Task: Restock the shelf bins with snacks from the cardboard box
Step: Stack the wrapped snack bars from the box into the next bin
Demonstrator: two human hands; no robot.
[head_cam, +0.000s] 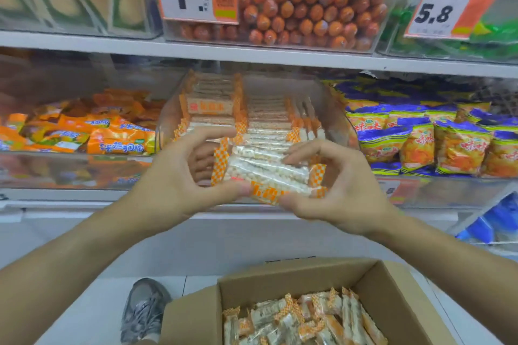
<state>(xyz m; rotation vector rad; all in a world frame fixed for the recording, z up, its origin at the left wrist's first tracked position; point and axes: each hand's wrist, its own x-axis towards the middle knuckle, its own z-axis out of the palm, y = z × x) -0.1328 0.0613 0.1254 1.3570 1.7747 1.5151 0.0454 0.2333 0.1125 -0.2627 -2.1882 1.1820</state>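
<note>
From the head camera, I hold a small stack of rice-puff snack bars between both hands, right at the front edge of the clear middle shelf bin. My left hand grips the stack's left end, thumb underneath and fingers curled over the top; my right hand pinches the right end the same way. The stack sits tilted, its near edge lower than the far one, just above the bin's front lip.

Behind the stack, the bin already carries neat rows of the same orange-and-white bars, packed from the back wall toward me. The row nearest me looks unfilled where my hands are, so I judge this bin mostly stocked, with room for this handful and perhaps a little more.

Below, the cardboard box stands open on the floor beside my grey shoe, and a good many loose bars lie jumbled in it. So the job is well under way but not finished: the box is far from emptied.

The neighbouring bins of orange packets and blue-and-yellow chip bags look well filled with other goods.
</note>
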